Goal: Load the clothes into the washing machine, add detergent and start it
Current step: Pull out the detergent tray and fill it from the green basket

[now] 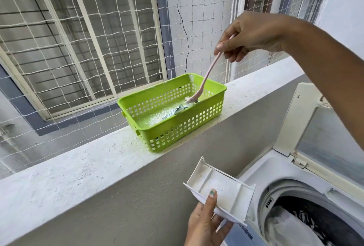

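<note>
Holding a white detergent drawer (218, 192) at bottom center, left hand (204, 224) has thumb on top and fingers curled under; its compartments show only a thin powder film. Right hand (254, 34), upper right, pinches a pink scoop (206, 76) w/ its bowl down in the green basket (177, 127) on the ledge (78, 169), mid-frame; basket holds spilled white powder + a crumpled packet (177, 110). Washing machine (295, 176) at lower right, lid up, clothes (291, 228) in drum.
</note>
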`<move>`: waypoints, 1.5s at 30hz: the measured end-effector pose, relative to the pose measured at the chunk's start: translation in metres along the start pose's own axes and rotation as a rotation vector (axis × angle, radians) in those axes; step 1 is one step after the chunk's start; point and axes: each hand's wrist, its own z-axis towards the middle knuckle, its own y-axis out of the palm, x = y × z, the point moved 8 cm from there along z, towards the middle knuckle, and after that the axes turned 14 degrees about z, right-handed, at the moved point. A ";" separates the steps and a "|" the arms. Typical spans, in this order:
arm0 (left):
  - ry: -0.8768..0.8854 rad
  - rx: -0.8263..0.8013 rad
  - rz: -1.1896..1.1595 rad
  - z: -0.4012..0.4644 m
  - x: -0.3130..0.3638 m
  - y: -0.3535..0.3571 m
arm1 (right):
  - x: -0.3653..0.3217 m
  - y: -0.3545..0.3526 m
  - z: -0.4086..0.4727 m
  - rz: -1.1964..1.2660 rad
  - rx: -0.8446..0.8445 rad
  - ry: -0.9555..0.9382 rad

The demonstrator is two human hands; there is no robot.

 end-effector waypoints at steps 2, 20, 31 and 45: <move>0.001 0.009 0.009 0.001 0.001 -0.003 | -0.002 -0.003 0.002 0.003 0.002 -0.005; 0.068 -0.063 0.275 -0.004 0.006 0.003 | 0.028 0.004 -0.010 0.015 0.120 -0.050; 0.048 -0.022 0.338 -0.013 0.007 -0.003 | 0.076 0.026 -0.005 -0.214 0.398 -0.131; 0.083 0.002 0.290 -0.017 0.022 -0.001 | 0.078 0.038 -0.061 -0.140 0.589 -0.255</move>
